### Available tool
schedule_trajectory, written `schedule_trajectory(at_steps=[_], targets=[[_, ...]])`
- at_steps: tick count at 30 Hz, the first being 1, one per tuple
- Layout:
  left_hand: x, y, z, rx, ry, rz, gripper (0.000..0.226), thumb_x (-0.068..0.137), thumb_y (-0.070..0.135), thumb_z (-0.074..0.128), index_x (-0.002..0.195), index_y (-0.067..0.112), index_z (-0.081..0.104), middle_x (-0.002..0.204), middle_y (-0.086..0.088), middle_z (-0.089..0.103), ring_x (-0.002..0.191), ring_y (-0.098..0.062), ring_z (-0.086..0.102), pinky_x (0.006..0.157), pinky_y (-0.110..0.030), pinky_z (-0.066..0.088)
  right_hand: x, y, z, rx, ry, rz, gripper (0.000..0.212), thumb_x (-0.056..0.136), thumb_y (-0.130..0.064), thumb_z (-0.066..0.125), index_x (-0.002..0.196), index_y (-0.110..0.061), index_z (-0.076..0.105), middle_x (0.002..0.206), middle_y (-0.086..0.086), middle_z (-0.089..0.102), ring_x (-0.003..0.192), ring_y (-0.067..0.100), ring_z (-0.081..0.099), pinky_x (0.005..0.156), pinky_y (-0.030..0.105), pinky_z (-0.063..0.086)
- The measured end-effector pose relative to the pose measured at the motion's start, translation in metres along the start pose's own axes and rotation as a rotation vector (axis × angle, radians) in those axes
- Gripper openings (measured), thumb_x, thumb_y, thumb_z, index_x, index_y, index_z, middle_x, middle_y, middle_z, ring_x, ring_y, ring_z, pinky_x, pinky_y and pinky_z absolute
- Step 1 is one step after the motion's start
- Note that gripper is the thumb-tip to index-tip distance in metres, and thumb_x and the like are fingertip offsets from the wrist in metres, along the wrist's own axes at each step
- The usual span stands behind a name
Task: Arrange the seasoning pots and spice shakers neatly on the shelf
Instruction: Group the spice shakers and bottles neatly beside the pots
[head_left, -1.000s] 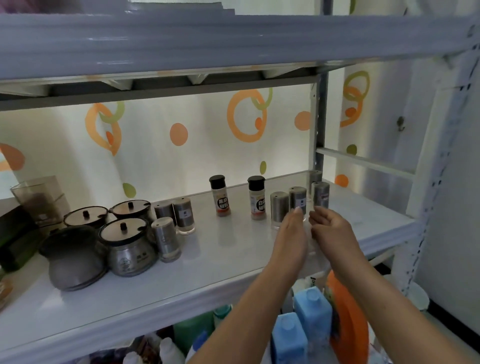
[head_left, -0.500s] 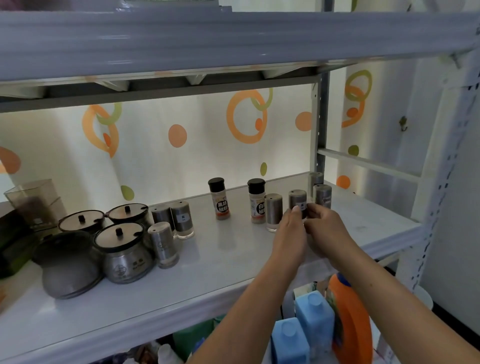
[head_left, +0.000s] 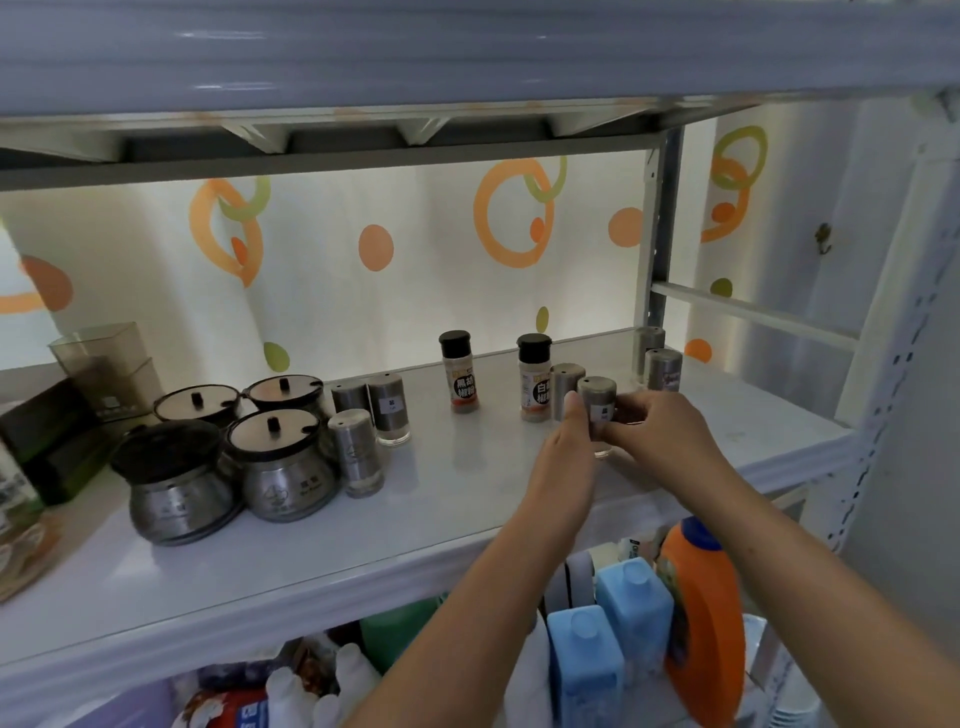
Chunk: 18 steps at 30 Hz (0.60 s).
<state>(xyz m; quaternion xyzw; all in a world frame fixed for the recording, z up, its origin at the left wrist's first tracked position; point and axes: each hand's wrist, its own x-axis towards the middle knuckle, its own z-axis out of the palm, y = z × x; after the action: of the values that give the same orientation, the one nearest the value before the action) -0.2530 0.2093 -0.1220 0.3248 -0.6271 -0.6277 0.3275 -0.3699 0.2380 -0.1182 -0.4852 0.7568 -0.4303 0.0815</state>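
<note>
On the white shelf (head_left: 457, 499), a steel spice shaker (head_left: 597, 397) stands right of centre, and both hands meet on it. My right hand (head_left: 654, 426) grips its lower part. My left hand (head_left: 569, 457) touches its left side with the thumb up. Behind it stand another steel shaker (head_left: 563, 387), a white-pepper bottle (head_left: 535, 376) and a black-pepper bottle (head_left: 460, 371). Two more shakers (head_left: 662, 369) sit at the far right by the post. At the left are several steel seasoning pots (head_left: 283, 467) and three shakers (head_left: 358, 449).
A smoky plastic box (head_left: 106, 364) and dark green boxes (head_left: 49, 441) stand at the shelf's far left. The upper shelf (head_left: 467, 67) hangs low overhead. Below the shelf are blue bottles (head_left: 587, 670) and an orange detergent jug (head_left: 706, 613). A grey upright post (head_left: 660, 249) marks the back right corner.
Both hands reached forward from the shelf's front edge and closed in on the steel shaker. The shaker now stands slightly forward of the one behind it.
</note>
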Motion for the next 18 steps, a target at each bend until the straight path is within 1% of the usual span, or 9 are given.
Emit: schedule_trajectory(at_steps=[2, 3, 6, 7, 9, 12, 13, 15, 18], targets=[[-0.008, 0.0, -0.011, 0.026, 0.01, 0.007, 0.059, 0.102, 0.051, 0.016, 0.143, 0.02, 0.044, 0.143, -0.003, 0.049, 0.133, -0.013, 0.042, 0.101, -0.024, 0.026, -0.005, -0.008, 0.008, 0.008, -0.019, -0.032, 0.03, 0.082, -0.032, 0.075, 0.107, -0.016, 0.073, 0.093, -0.002, 0.073, 0.075, 0.0, 0.061, 0.066, 0.015, 0.042], [-0.011, -0.002, -0.017, 0.036, 0.024, 0.013, 0.059, 0.102, 0.051, 0.016, 0.143, 0.02, 0.044, 0.146, -0.004, 0.048, 0.133, -0.013, 0.042, 0.1, -0.024, 0.026, -0.007, -0.013, 0.012, 0.018, -0.026, -0.043, 0.029, 0.082, -0.032, 0.075, 0.105, -0.016, 0.074, 0.091, -0.002, 0.074, 0.077, 0.002, 0.063, 0.066, 0.016, 0.043], [-0.022, -0.004, -0.036, 0.07, 0.047, 0.031, 0.059, 0.101, 0.053, 0.016, 0.144, 0.024, 0.045, 0.147, -0.002, 0.048, 0.131, -0.009, 0.042, 0.099, -0.023, 0.027, -0.014, -0.029, 0.028, 0.045, -0.028, -0.062, 0.028, 0.081, -0.031, 0.076, 0.103, -0.015, 0.075, 0.094, 0.003, 0.076, 0.076, 0.009, 0.063, 0.074, 0.027, 0.049], [-0.025, -0.005, -0.044, 0.082, 0.06, 0.032, 0.059, 0.101, 0.054, 0.016, 0.144, 0.025, 0.045, 0.147, -0.001, 0.047, 0.133, -0.009, 0.041, 0.1, -0.023, 0.027, -0.016, -0.034, 0.033, 0.057, -0.026, -0.071, 0.028, 0.08, -0.03, 0.076, 0.103, -0.015, 0.075, 0.093, 0.003, 0.075, 0.073, 0.006, 0.06, 0.073, 0.026, 0.047], [-0.031, -0.005, -0.057, 0.111, 0.092, 0.038, 0.06, 0.1, 0.056, 0.015, 0.143, 0.028, 0.046, 0.148, 0.0, 0.047, 0.134, -0.01, 0.04, 0.106, -0.027, 0.028, -0.02, -0.044, 0.045, 0.095, -0.033, -0.088, 0.028, 0.081, -0.028, 0.075, 0.106, -0.016, 0.075, 0.089, -0.001, 0.072, 0.069, -0.004, 0.054, 0.066, 0.016, 0.041], [-0.038, -0.005, -0.076, 0.147, 0.157, 0.044, 0.054, 0.102, 0.051, 0.018, 0.14, 0.029, 0.049, 0.145, 0.001, 0.05, 0.132, -0.011, 0.043, 0.112, -0.032, 0.03, -0.025, -0.056, 0.065, 0.177, -0.063, -0.096, 0.025, 0.087, -0.019, 0.068, 0.112, -0.018, 0.074, 0.1, 0.0, 0.072, 0.073, -0.009, 0.05, 0.065, 0.009, 0.035], [-0.041, -0.004, -0.084, 0.15, 0.185, 0.041, 0.052, 0.102, 0.048, 0.02, 0.138, 0.028, 0.052, 0.141, 0.002, 0.052, 0.129, -0.012, 0.046, 0.109, -0.032, 0.032, -0.027, -0.06, 0.071, 0.208, -0.082, -0.097, 0.026, 0.088, -0.015, 0.065, 0.113, -0.018, 0.073, 0.101, 0.001, 0.071, 0.074, -0.01, 0.051, 0.066, 0.009, 0.036], [-0.046, -0.002, -0.098, 0.177, 0.228, 0.047, 0.045, 0.102, 0.043, 0.026, 0.131, 0.026, 0.057, 0.13, 0.003, 0.058, 0.119, -0.011, 0.051, 0.097, -0.03, 0.038, -0.029, -0.067, 0.082, 0.245, -0.122, -0.119, 0.029, 0.088, -0.01, 0.064, 0.114, -0.018, 0.072, 0.098, 0.0, 0.071, 0.074, -0.013, 0.052, 0.066, 0.006, 0.037], [-0.051, 0.001, -0.116, 0.166, 0.23, 0.053, 0.034, 0.102, 0.036, 0.034, 0.126, 0.026, 0.056, 0.105, 0.016, 0.057, 0.094, 0.004, 0.051, 0.077, -0.019, 0.039, -0.028, -0.076, 0.095, 0.263, -0.148, -0.164, 0.026, 0.085, -0.019, 0.072, 0.107, -0.031, 0.066, 0.09, -0.011, 0.067, 0.072, -0.016, 0.054, 0.059, 0.003, 0.039]])
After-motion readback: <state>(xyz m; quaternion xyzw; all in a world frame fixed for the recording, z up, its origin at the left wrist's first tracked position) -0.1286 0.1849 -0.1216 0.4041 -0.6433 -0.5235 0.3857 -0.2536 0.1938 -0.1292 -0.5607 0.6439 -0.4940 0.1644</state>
